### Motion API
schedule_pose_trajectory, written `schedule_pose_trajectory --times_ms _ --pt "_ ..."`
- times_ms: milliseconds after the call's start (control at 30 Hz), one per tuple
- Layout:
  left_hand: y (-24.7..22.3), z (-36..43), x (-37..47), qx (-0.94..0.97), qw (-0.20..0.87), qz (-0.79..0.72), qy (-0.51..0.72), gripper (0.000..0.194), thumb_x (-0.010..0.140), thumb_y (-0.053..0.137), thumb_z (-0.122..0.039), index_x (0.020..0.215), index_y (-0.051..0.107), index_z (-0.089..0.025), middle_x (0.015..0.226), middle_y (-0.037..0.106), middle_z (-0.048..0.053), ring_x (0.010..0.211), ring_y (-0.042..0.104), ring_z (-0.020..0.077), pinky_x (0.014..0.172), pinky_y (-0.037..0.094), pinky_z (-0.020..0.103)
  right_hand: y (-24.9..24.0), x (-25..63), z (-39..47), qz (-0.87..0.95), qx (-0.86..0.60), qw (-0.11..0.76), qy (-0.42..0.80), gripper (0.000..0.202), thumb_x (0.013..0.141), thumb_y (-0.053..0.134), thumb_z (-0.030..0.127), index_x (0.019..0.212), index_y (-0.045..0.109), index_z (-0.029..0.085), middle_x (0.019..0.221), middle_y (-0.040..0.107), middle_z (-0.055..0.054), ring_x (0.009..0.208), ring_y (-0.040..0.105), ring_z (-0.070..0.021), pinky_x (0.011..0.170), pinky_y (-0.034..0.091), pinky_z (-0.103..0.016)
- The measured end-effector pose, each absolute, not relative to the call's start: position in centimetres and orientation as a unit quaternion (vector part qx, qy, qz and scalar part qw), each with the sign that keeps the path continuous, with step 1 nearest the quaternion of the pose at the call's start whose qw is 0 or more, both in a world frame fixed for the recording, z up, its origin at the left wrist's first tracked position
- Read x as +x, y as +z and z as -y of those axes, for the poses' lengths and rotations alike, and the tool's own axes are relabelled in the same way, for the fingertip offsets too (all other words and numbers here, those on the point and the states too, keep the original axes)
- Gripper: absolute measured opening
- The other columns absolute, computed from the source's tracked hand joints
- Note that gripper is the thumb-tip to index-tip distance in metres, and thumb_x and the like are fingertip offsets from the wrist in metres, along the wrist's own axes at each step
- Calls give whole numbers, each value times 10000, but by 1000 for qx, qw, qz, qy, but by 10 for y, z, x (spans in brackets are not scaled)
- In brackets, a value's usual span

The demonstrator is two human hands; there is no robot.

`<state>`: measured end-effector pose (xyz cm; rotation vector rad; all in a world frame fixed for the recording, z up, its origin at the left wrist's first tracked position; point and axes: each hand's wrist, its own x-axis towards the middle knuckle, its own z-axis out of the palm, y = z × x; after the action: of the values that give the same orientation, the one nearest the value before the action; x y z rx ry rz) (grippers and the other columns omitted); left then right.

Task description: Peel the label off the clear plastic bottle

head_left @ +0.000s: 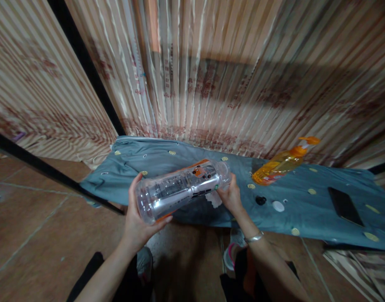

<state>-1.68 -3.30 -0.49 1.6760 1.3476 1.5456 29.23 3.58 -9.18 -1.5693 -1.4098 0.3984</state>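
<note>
A large clear plastic bottle with a silver and orange label lies tilted between my hands, over the cloth-covered bench. My left hand is wrapped round its wide base end at the left. Around the narrower end at the right, my right hand is closed; part of its grip is hidden behind the bottle. A crumpled piece of white tissue shows just under the bottle, close to my right hand. Whether that hand touches the tissue, I cannot tell.
On the blue-green cloth stand or lie a pump bottle of orange liquid, a small black object, a white round disc and a dark phone. Striped curtains hang behind. Black metal poles rise at the left.
</note>
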Motion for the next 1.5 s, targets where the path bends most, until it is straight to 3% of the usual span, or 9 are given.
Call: schedule_pose_trajectory --times_ms 233,500,733,1033,1333,1500 --pt "-6 32 -17 619 207 -496 573 1132 580 912 -626 1518 412 -236 1312 579 125 1048 706 308 871 631 439 -95 294 -36 578 -640 479 163 643 802 724 528 1315 546 184 1120 778 -148 964 776 -333 813 635 -454" --pt "-4 32 -18 646 211 -488 548 1129 642 896 -603 1547 354 -200 1214 626 117 951 738 275 823 642 412 -92 293 -35 571 -640 481 181 650 791 727 529 1313 537 194 1154 773 -156 1001 773 -343 841 632 -465" --pt "-6 32 -17 616 220 -507 560 1176 558 910 -650 1522 382 -230 1255 615 123 998 730 308 882 631 481 -91 292 -35 568 -644 479 183 628 786 727 518 1299 535 211 1128 775 -148 985 771 -353 820 630 -468" --pt "-5 31 -16 624 208 -498 565 1160 595 899 -644 1525 381 -184 1221 632 133 990 739 304 866 635 451 -92 292 -35 567 -640 484 188 626 796 715 519 1312 527 216 1133 776 -122 983 770 -310 832 625 -435" --pt "-4 32 -15 609 213 -512 567 1183 555 897 -686 1505 396 -189 1254 615 134 1032 732 308 879 632 441 -88 292 -33 565 -647 475 192 653 791 730 528 1320 524 205 1147 772 -147 1011 765 -342 836 625 -446" --pt "0 32 -18 624 233 -509 545 1161 574 921 -586 1516 361 -202 1236 623 125 1026 730 309 894 631 453 -88 292 -34 567 -646 478 183 638 795 723 552 1299 535 209 1134 774 -146 984 771 -333 813 630 -429"
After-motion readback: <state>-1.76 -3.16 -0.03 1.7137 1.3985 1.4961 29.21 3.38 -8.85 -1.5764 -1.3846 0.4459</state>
